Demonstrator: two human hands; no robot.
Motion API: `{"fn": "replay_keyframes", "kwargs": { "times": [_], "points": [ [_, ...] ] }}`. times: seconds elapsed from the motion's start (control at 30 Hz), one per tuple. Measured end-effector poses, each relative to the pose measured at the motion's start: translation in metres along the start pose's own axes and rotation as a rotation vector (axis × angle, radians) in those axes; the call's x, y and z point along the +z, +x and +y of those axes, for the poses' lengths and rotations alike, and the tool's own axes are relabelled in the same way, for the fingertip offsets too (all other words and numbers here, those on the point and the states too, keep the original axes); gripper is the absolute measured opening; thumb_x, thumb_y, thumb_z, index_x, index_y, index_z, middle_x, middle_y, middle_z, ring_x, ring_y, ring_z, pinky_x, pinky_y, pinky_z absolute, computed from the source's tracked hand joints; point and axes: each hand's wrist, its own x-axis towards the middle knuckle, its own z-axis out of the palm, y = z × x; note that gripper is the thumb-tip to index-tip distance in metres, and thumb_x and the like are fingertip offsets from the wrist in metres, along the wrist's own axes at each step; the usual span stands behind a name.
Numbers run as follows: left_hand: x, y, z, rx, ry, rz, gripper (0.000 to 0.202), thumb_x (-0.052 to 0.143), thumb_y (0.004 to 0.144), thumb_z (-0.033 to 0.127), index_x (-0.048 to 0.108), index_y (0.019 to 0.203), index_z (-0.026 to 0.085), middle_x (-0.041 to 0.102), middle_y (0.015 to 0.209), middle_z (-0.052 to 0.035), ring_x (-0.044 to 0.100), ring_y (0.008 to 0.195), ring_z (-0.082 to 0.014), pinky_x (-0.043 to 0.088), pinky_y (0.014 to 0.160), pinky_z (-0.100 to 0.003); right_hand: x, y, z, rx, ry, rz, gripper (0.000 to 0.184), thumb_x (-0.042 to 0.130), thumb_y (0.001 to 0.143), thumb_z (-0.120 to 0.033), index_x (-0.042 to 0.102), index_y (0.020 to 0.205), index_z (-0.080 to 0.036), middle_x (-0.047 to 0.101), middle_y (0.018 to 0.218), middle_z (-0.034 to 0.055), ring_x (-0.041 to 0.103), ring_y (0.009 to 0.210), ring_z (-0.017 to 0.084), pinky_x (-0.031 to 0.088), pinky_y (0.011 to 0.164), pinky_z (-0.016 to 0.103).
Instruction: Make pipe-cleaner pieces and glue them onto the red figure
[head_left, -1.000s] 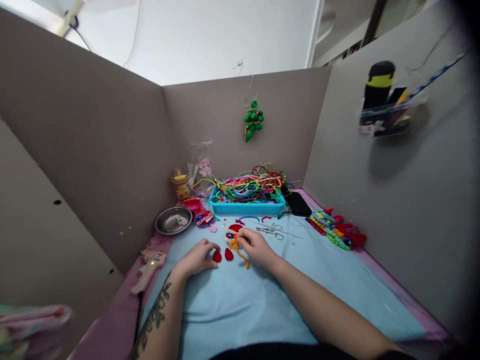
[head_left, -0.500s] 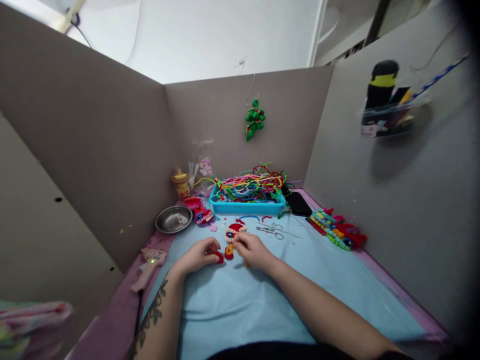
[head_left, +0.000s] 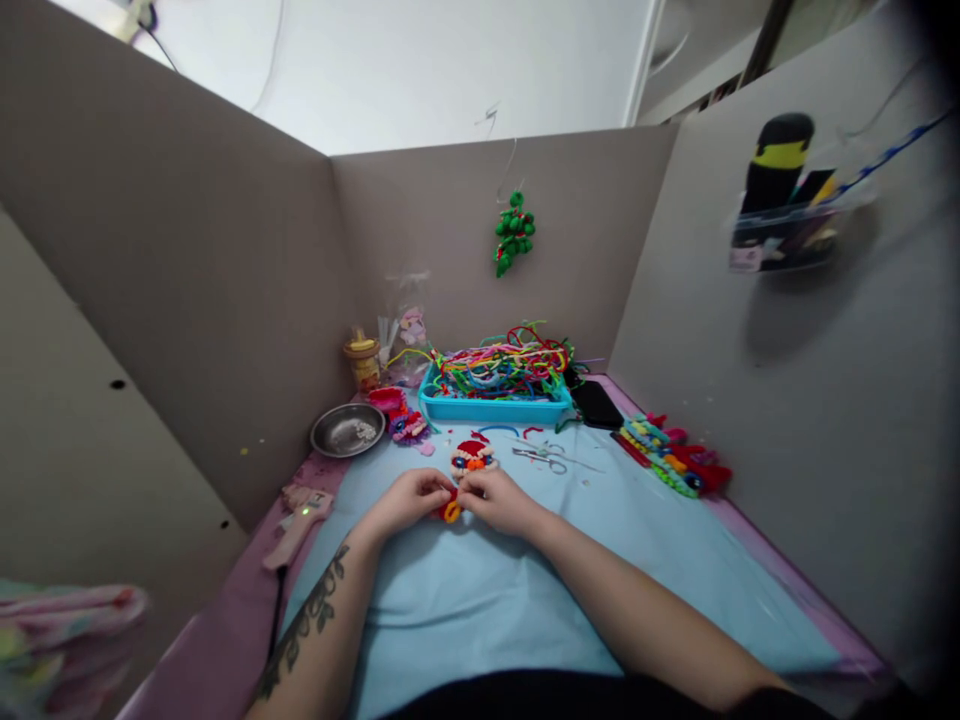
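Note:
Close together over the blue cloth, my left hand and my right hand pinch a small red and orange fuzzy piece from both sides. An orange loop shows at its lower end; my fingers cover the rest. Just beyond my fingertips lies a round fuzzy face with a red top, cream edging, blue eyes and an orange middle. Silver scissors rest on the cloth to the right of it.
A blue tray heaped with colourful pipe cleaners stands at the back. Left are a metal bowl with small white bits and a pink glue gun. A black phone and colourful fuzzy pieces lie right.
My hands have come together, and the red and orange parts, apart before, now meet between my fingers. The face's orange middle and right eye, hidden earlier by my right hand, show now.

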Motion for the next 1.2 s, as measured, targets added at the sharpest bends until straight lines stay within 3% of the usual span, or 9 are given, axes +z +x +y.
{"fn": "replay_keyframes", "kwargs": {
  "times": [0.3, 0.43, 0.63, 0.87, 1.2],
  "points": [
    [0.004, -0.003, 0.010, 0.044, 0.203, -0.078, 0.018, 0.057, 0.075, 0.031, 0.061, 0.075, 0.013, 0.061, 0.063, -0.0002, 0.052, 0.057, -0.0108, 0.039, 0.055, -0.020, 0.006, 0.003, 0.012, 0.034, -0.043, -0.096, 0.014, 0.055, 0.076, -0.017, 0.060, 0.064, -0.015, 0.052, 0.055, -0.0037, 0.044, 0.052, 0.008, 0.030, 0.049, 0.018],
    [0.004, -0.005, 0.013, 0.041, 0.186, -0.110, 0.014, 0.055, 0.075, 0.026, 0.059, 0.080, 0.013, 0.061, 0.067, -0.0004, 0.053, 0.060, -0.0114, 0.041, 0.058, -0.022, 0.004, 0.003, 0.011, 0.026, -0.081, -0.106, 0.014, 0.054, 0.076, -0.014, 0.060, 0.064, -0.015, 0.054, 0.057, -0.0028, 0.047, 0.055, 0.009, 0.031, 0.052, 0.018],
    [0.004, -0.004, 0.010, 0.023, 0.128, -0.070, 0.007, 0.051, 0.075, 0.019, 0.055, 0.079, 0.015, 0.056, 0.063, 0.0020, 0.051, 0.056, -0.0102, 0.040, 0.056, -0.021, 0.005, 0.004, 0.009, 0.005, -0.100, -0.076, 0.013, 0.054, 0.074, -0.010, 0.060, 0.063, -0.015, 0.056, 0.058, -0.0024, 0.049, 0.057, 0.010, 0.033, 0.054, 0.019],
    [0.003, -0.002, 0.001, 0.011, -0.018, -0.085, 0.014, 0.055, 0.076, 0.028, 0.054, 0.083, 0.015, 0.056, 0.062, 0.0020, 0.050, 0.054, -0.0100, 0.040, 0.055, -0.022, 0.004, 0.004, 0.009, -0.006, -0.081, -0.034, 0.014, 0.052, 0.073, -0.008, 0.059, 0.063, -0.016, 0.055, 0.058, -0.0027, 0.049, 0.056, 0.010, 0.033, 0.053, 0.018],
    [-0.001, 0.001, -0.011, 0.078, -0.147, -0.132, 0.031, 0.062, 0.076, 0.042, 0.051, 0.089, 0.015, 0.061, 0.072, -0.0014, 0.056, 0.065, -0.0119, 0.040, 0.061, -0.024, 0.003, 0.004, 0.005, -0.065, -0.155, 0.025, 0.016, 0.052, 0.074, -0.006, 0.058, 0.064, -0.017, 0.059, 0.061, -0.0017, 0.052, 0.060, 0.011, 0.036, 0.058, 0.020]
  ]
}}
